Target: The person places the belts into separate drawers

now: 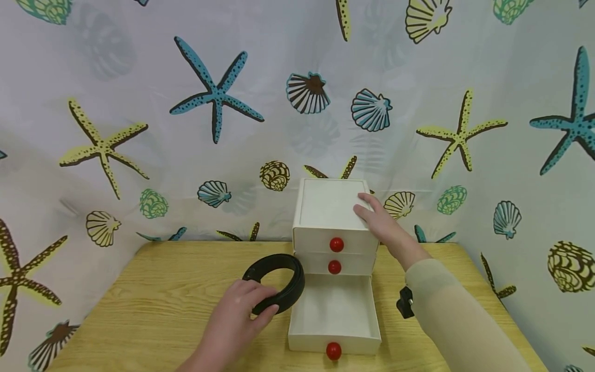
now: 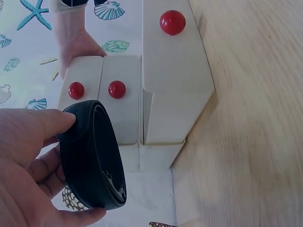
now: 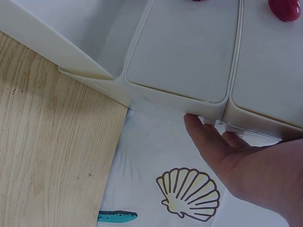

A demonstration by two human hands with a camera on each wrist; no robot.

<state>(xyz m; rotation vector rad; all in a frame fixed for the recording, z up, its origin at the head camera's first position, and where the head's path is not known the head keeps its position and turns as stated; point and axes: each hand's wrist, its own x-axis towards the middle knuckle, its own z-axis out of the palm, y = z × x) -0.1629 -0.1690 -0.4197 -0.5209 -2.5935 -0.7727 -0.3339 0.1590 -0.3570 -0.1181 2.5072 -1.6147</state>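
My left hand holds a coiled black belt by its near side, thumb and fingers pinching the band. The left wrist view shows the belt upright in that hand, with a shiny bit inside the loop. Right of it stands a white drawer box with red round knobs. Its bottom drawer is pulled out and bare inside; the two upper drawers are closed. My right hand rests on the box's top right edge, and its fingers touch the side.
The wooden table spreads around the box. Behind and beside it hangs a pale cloth printed with starfish and shells. A small black device shows by the right sleeve.
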